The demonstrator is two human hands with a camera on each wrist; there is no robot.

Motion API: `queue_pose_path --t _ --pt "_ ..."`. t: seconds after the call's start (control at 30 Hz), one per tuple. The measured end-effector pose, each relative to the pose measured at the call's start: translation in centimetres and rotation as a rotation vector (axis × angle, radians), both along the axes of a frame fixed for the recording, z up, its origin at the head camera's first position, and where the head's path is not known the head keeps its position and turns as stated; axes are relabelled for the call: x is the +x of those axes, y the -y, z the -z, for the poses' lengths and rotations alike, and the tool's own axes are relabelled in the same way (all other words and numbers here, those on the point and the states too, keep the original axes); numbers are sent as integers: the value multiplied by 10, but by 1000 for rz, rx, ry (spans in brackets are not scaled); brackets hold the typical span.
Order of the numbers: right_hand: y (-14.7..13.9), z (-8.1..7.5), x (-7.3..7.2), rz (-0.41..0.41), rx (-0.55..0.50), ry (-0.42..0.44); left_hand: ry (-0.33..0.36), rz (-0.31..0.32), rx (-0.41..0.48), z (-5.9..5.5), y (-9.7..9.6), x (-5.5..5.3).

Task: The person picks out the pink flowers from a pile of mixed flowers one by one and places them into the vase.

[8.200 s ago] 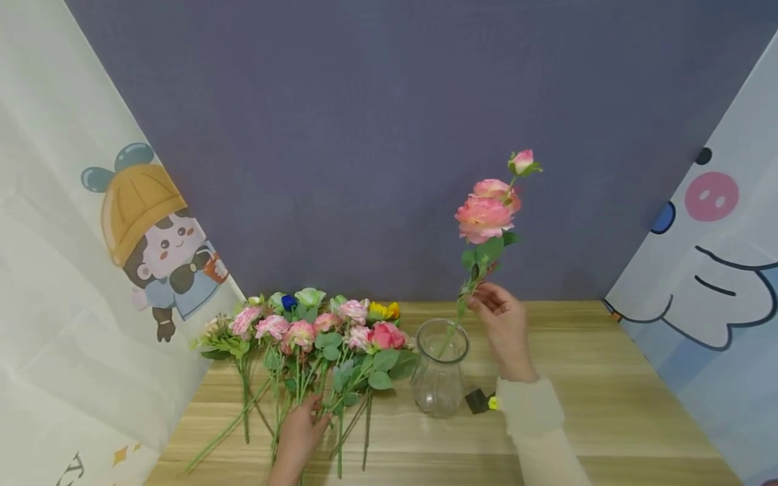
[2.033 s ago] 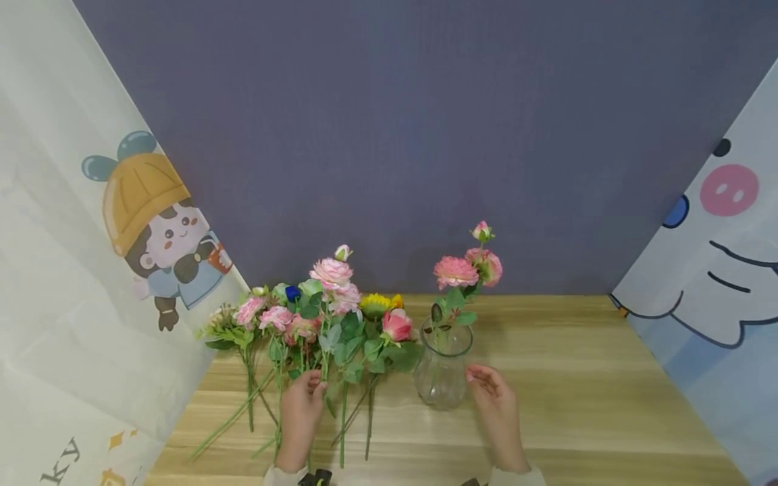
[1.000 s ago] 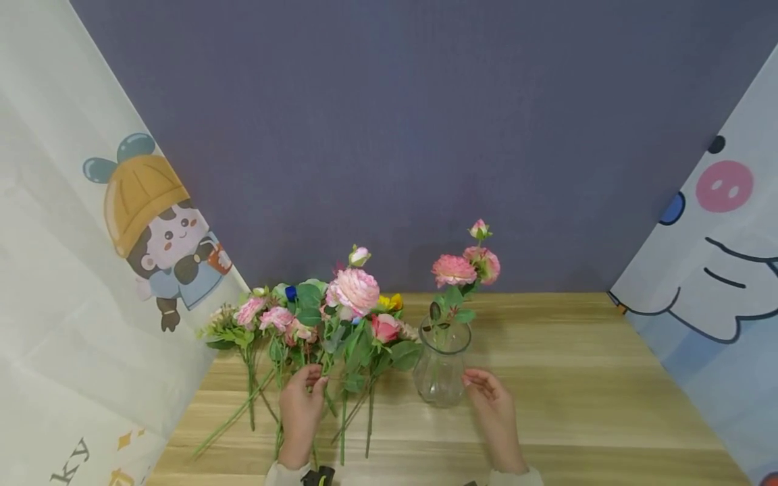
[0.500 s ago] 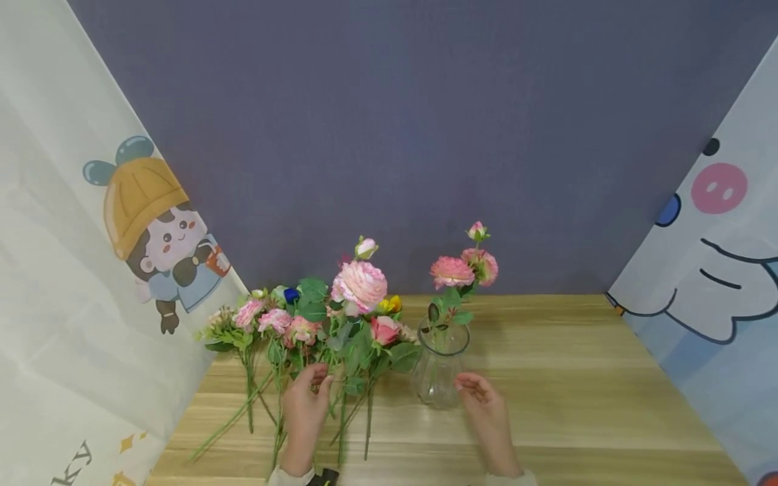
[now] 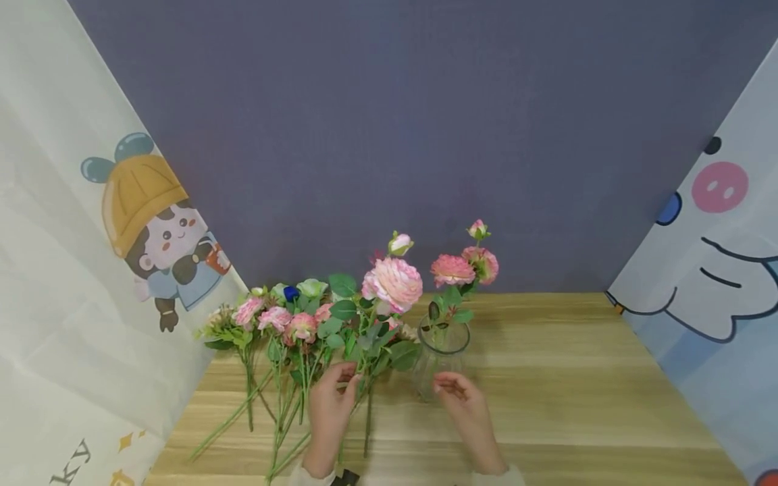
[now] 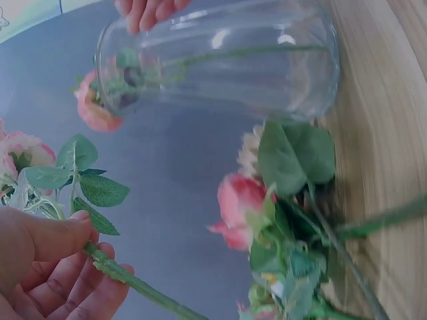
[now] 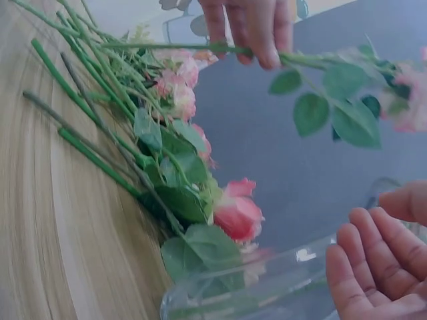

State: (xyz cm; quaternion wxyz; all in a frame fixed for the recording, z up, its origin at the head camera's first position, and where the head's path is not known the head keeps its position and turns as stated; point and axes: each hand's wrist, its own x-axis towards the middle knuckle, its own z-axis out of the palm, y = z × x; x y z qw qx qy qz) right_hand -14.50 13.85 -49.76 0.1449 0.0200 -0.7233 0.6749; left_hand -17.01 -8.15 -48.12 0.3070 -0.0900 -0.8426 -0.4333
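My left hand (image 5: pixel 331 398) pinches the green stem of a pale pink artificial peony (image 5: pixel 395 285) with a bud above it. In the left wrist view, the thumb and fingers close round that stem (image 6: pixel 143 287), just below its leaves. The flower is upright in the head view, left of the clear glass vase (image 6: pixel 253 87). One coral-pink peony (image 5: pixel 452 270) stands in the vase, its stem visible through the glass. My right hand (image 5: pixel 464 408) is beside the vase, fingers loosely bent and holding nothing. Whether its fingertips touch the glass, I cannot tell.
Several artificial flowers lie on the wooden table (image 5: pixel 577 378) at left, including pink blooms (image 5: pixel 275 318), a blue one (image 5: pixel 291 293) and a red rose (image 7: pixel 238 212). Their stems point toward the front edge. A dark panel (image 5: pixel 389 135) stands behind, with printed curtains (image 5: pixel 55 270) on both sides.
Earlier my right hand held the coral-pink peony over the vase; it now stands inside. My left hand has lifted the pale pink peony and moved it right, toward the vase. My right hand shifted slightly left.
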Motion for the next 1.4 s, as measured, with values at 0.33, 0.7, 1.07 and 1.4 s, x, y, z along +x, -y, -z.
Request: queue_pose_path --t 0.33,0.7,1.07,1.4 --pt "13 -4 -2 -39 8 -125 -4 116 55 -10 -26 5" --pt "18 -24 -3 -17 -103 -54 -9 215 38 -7 -50 8" --pt "18 -33 -1 3 -248 49 34 277 100 -10 -68 14" --pt "16 -42 -3 3 -292 129 -3 322 129 -8 -72 12"
